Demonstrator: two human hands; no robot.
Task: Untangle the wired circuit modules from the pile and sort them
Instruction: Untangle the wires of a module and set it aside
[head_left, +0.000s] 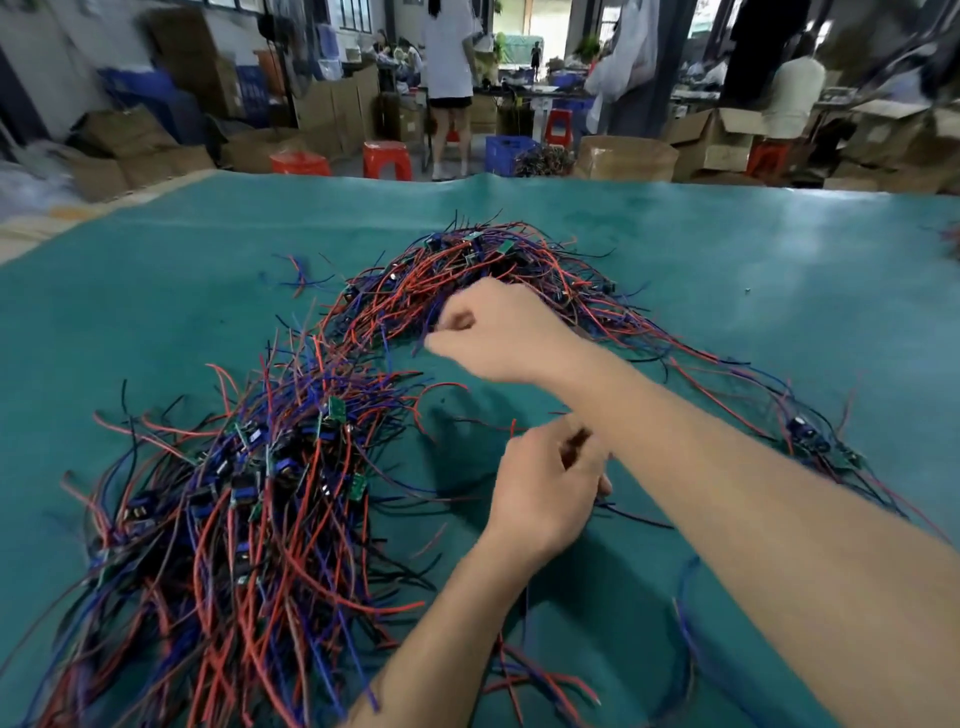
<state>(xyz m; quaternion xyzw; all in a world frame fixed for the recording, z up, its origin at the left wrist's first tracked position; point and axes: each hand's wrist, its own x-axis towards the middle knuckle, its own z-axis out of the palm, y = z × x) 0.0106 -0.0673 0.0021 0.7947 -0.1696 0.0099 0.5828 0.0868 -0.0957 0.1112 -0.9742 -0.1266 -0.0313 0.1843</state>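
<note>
Red and blue wires (415, 306) pinched by the right hand (498, 332) at the far pile (493, 280) may snag neighbours, while the left hand (545, 483) nearer the pile's front curls on a thin wire.

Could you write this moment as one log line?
right hand: pinching wires at far pile | left hand: gripping wires | near pile: tangled

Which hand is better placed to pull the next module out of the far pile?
Probably the right hand: it reaches across into the far tangled pile, while the left hand sits nearer.
</note>
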